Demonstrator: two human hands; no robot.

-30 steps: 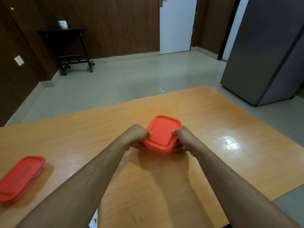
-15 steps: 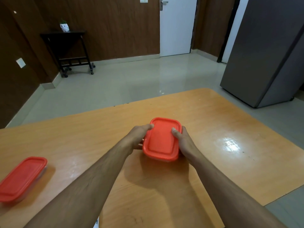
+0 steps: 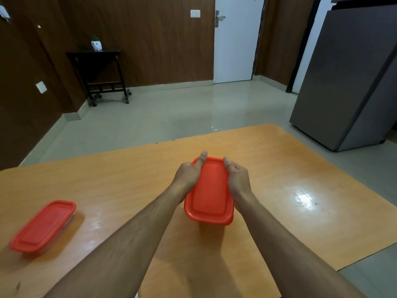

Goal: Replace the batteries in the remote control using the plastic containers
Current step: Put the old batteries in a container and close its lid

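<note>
A plastic container with a red lid (image 3: 209, 192) is at the middle of the wooden table (image 3: 279, 168), its long side pointing away from me. My left hand (image 3: 189, 175) grips its left side with the thumb on the lid's far left corner. My right hand (image 3: 237, 179) grips the right side, thumb on the far right corner. The lid is shut and what is inside is hidden. A second container with a red lid (image 3: 43, 226) lies at the table's left, closed. No remote control or batteries are in view.
Beyond the table's far edge is tiled floor. A grey refrigerator (image 3: 352, 78) stands at the right. A dark side table (image 3: 101, 72) with a small white pot stands against the brown wall, and a white door (image 3: 234, 39) is at the back.
Both hands have slid forward along the container's sides to its far corners, and the container has come closer to me and turned lengthwise. The left container has not moved.
</note>
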